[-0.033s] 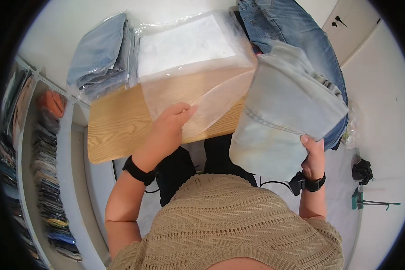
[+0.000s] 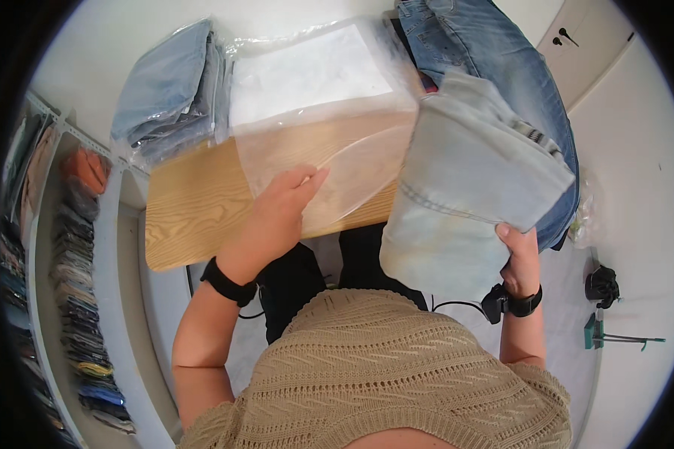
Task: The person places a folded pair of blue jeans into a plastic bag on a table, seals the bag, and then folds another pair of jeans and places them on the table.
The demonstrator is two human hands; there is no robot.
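Observation:
My left hand (image 2: 284, 209) pinches the near edge of a clear plastic bag (image 2: 359, 168) and lifts its mouth a little above the wooden table. Light-blue folded jeans (image 2: 464, 179) hang in my right hand (image 2: 520, 258), thumb on top and the other fingers hidden beneath. The jeans are to the right of the bag, their left edge close to its right side. Under the bag's upper part lies a white sheet (image 2: 311, 75), perhaps inside it or in a stack of bags; I cannot tell which.
Bagged folded jeans (image 2: 165, 82) are stacked at the table's far left. Darker blue jeans (image 2: 494, 45) drape over the far right. The wooden table (image 2: 195, 209) has a rounded near-left corner. Shelves of folded clothes (image 2: 79, 292) line the left wall; a black bag (image 2: 601, 286) is at the right.
The folded jeans and my right hand have shifted slightly left, toward the bag. The bag's raised edge has dropped a little at its right end. My left hand keeps its hold.

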